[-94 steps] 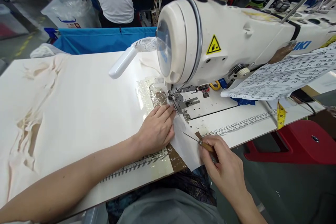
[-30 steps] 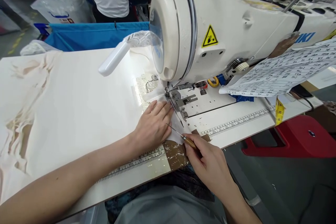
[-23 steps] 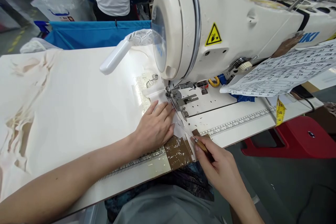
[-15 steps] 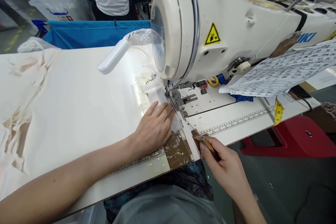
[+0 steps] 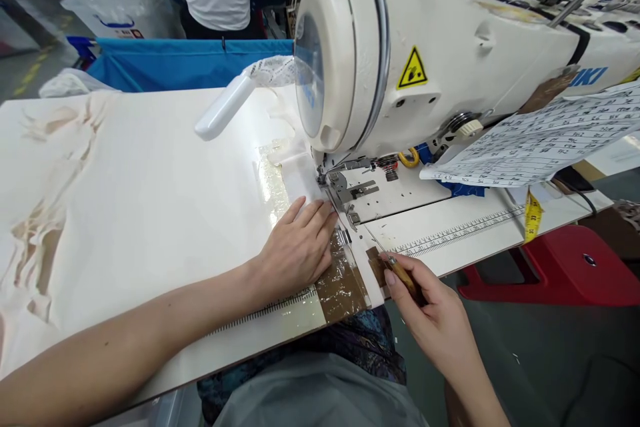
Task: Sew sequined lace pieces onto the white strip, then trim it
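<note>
Apparently, the work in hand is only partly done. A thin white cloth piece (image 5: 301,177) lies flat just beyond the fingertips of the left hand (image 5: 303,240), beside the needle area of the big white sewing machine (image 5: 440,47), so I judge that this portion is already sewn. A narrow white fabric strip (image 5: 369,275) lies between the two hands, reaching the near edge of the white worktop (image 5: 175,180), and it seems to be the portion that is left; whether it joins the cloth piece, I cannot tell. The left hand is open, palm down, with its fingers resting on the cloth. The right hand (image 5: 425,300) is closed around one thin metal awl with a wooden handle (image 5: 401,277), whose point is directed toward the machine. Counting the rest, I find one machine, one cloth piece and one strip; one yellow measuring tape (image 5: 533,215) hanging beyond the right hand; and one red plastic stool (image 5: 560,267) to the right of this hand.
</note>
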A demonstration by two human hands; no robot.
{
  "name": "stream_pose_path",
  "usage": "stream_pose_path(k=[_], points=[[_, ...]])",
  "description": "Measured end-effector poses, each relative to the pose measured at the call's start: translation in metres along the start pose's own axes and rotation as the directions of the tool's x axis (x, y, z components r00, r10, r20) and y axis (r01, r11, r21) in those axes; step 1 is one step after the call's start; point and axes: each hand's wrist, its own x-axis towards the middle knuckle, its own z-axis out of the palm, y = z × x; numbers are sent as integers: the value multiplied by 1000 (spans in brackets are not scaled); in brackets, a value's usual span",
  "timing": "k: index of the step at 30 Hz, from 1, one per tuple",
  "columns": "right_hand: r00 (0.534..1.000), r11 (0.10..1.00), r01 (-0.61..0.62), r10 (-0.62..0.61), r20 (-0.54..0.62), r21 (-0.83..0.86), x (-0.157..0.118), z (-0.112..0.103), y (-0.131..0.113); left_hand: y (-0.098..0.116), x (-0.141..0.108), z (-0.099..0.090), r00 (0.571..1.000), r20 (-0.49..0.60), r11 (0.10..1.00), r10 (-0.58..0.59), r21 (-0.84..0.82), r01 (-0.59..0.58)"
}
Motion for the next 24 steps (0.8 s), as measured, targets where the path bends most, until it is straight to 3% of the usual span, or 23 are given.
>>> stream_pose_path(k=[8, 13, 19, 24], points=[[995, 999, 21, -17, -99, 38, 2, 7, -1, -4, 3, 0, 1000, 7, 1000, -14, 1, 14], [975, 983, 177, -170, -141, 39, 7, 17, -9, -9, 6, 1, 999, 23, 999, -38, -16, 38], [863, 866, 499, -498, -89, -9, 24, 37, -22, -14, 12, 4, 994, 27, 991, -107, -76, 108], [818, 799, 538, -572, -65, -267, 40, 53, -26, -21, 16, 4, 991, 55, 982, -120, -139, 127]])
